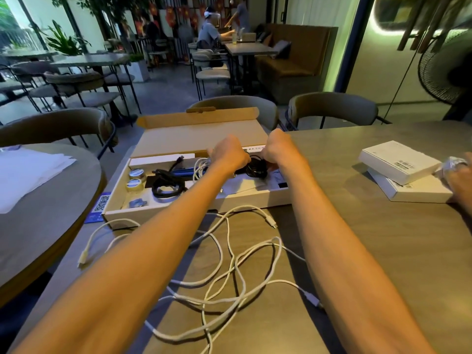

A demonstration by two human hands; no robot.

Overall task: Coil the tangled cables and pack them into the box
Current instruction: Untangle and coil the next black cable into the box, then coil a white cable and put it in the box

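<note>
Black cable coil (pixel 256 167) lies in the right half of the open cardboard box (pixel 178 212), and both my hands are on it. My left hand (pixel 229 155) curls round its left side and my right hand (pixel 279 149) round its right side. Both sets of fingers are bent in a grip, though my knuckles hide the fingertips.

Just beside my left hand, also in the box, lies a bundle of white cable (pixel 201 166). Further left a second black coil (pixel 167 187) lies flat, with two tape rolls (pixel 134 178) near the box's left wall.

The tangled white cables (pixel 229 264) lie loose on the wooden table (pixel 383 238), just in front of the box and between my forearms, their loops crossing one another. To my right, well apart from the box, two small white boxes (pixel 398 163) are stacked, the upper one askew.
</note>
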